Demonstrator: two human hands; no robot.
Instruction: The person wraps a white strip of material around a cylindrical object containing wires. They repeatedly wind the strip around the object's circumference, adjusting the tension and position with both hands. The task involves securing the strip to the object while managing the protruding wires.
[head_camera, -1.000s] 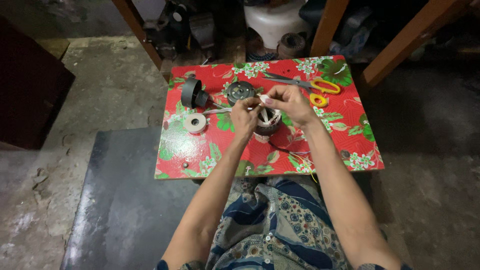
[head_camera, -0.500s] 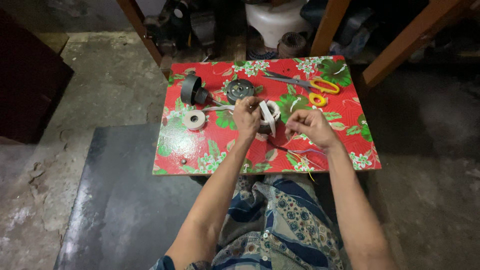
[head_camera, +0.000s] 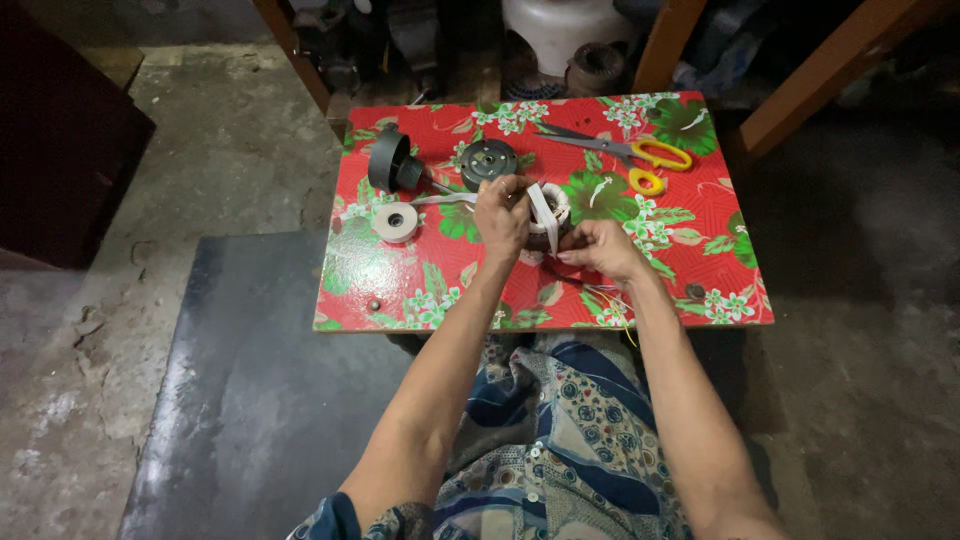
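White tape (head_camera: 543, 215) held mid-table (head_camera: 720, 215), hands (head_camera: 500, 215) central.

Bare forearms; blue-and-beige patterned buttoned garment (head_camera: 560, 440), short sleeves.

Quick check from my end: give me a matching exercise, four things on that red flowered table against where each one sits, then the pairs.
Things:
1. scissors
2. roll of tape
3. dark funnel-shaped part
4. white-wrapped coil

Places:
A. between the two hands
B. far right of the table, yellow handles
C. far left corner, lying on its side
D. left side, nearer than the dark part

Pairs: 1-B, 2-D, 3-C, 4-A
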